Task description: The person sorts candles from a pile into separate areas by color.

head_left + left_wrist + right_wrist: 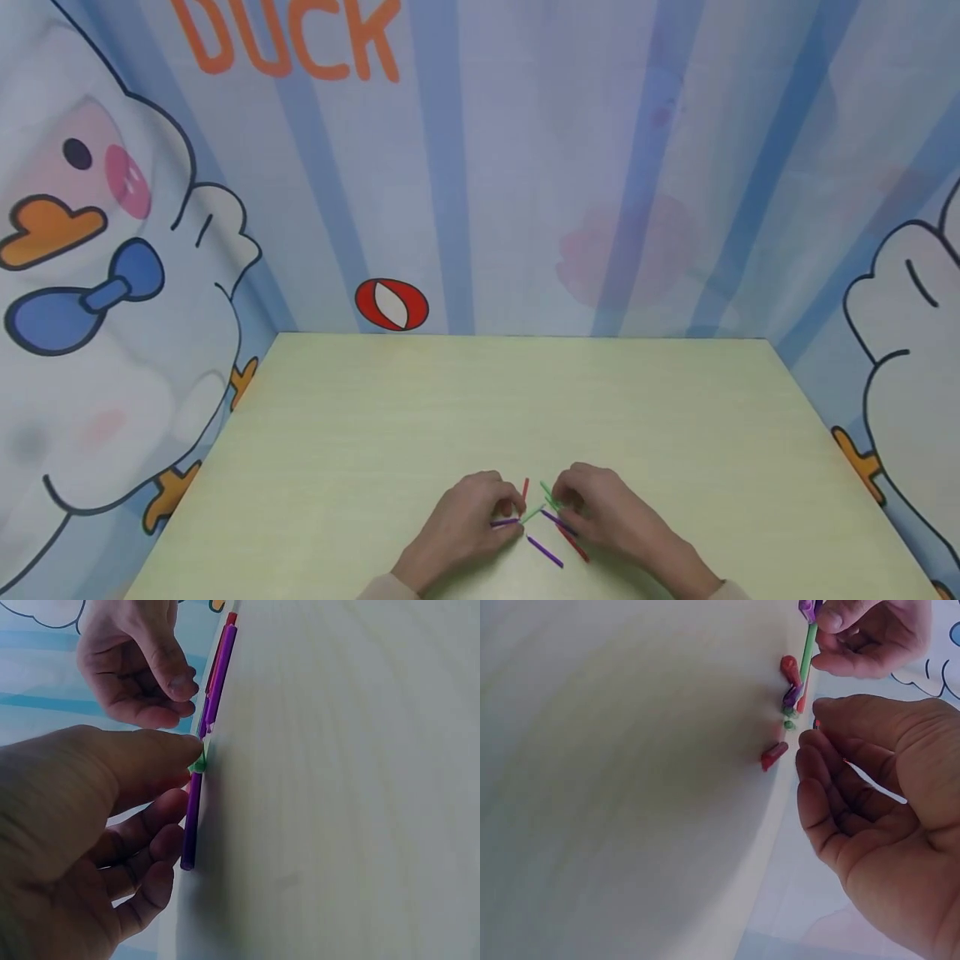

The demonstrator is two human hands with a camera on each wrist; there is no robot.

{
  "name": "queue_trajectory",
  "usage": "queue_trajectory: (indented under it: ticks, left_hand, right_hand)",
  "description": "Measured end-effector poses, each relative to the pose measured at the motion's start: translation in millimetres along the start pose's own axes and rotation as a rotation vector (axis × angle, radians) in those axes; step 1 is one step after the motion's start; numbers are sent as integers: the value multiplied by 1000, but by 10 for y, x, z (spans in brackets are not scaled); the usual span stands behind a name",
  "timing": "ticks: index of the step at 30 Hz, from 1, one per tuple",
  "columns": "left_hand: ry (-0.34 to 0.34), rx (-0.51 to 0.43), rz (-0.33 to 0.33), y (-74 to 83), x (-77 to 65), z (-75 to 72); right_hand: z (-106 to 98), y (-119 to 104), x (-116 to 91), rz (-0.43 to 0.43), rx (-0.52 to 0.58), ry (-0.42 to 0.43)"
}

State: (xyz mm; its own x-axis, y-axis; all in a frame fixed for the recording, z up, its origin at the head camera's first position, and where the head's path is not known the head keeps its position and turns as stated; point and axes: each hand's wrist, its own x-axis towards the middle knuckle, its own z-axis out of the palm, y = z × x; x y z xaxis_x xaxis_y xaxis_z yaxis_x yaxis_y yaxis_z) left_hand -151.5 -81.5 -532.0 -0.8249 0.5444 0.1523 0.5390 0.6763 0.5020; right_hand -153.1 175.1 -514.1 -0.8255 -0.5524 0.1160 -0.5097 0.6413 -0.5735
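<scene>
Thin, clay-like sticks in purple, red and green lie close together on the table. My left hand (480,512) has its thumb and index finger at the meeting ends of a purple stick (192,825) and a green stick (808,652), and seems to pinch the purple one. To the right, the loosely curled fingers of my right hand (603,508) hover by another green stick (546,489); nothing shows clearly between them. Nearer to me lie a purple stick (545,552) and a red stick (574,546). One more red stick (525,489) points away from me between the hands.
The pale table (450,400) stretches to a striped blue curtain (510,167) at the back. Duck drawings (112,400) cover the side hangings, and a red ball (367,302) is printed low on the curtain.
</scene>
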Motion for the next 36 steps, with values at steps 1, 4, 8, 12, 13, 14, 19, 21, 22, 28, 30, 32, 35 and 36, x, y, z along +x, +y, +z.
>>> queue_trajectory:
  ticks: [1, 4, 8, 12, 13, 14, 19, 21, 22, 28, 30, 32, 35, 36]
  left_hand:
    - [1, 3, -2, 4, 4, 3]
    - [2, 16, -4, 13, 15, 11]
    - [-4, 21, -2, 22, 16, 17]
    - [-15, 14, -11, 20, 14, 25]
    - [-14, 13, -11, 19, 14, 26]
    - [-14, 12, -12, 17, 15, 27]
    - [-3, 3, 1, 10, 20, 29]
    - [-3, -5, 3, 8, 18, 32]
    - [-4, -11, 3, 7, 20, 31]
    - [-19, -39, -3, 6, 31, 23]
    - [-25, -40, -9, 10, 33, 19]
    - [-31, -41, -16, 16, 33, 17]
    - [-34, -37, -24, 22, 33, 16]
    - [-35, -35, -25, 23, 33, 17]
  right_hand:
    - [2, -10, 5, -5, 2, -3]
    - [13, -37, 11, -26, -1, -3]
    - [34, -58, 5, -53, -28, -3]
    - [44, -85, -4, -65, -13, -22]
    - [44, -92, -4, -68, -8, -27]
    - [45, -97, -3, -70, -2, -30]
    - [54, -93, 20, -81, -11, -49]
    - [58, -89, 26, -82, -15, -57]
    - [57, -87, 30, -82, -15, -60]
    - [63, -69, 45, -86, -14, -63]
    - [73, -60, 49, -86, -17, -63]
    - [82, -53, 53, -82, -17, -64]
    - [98, -43, 62, -76, -23, -65]
    - [101, -42, 65, -74, -24, -66]
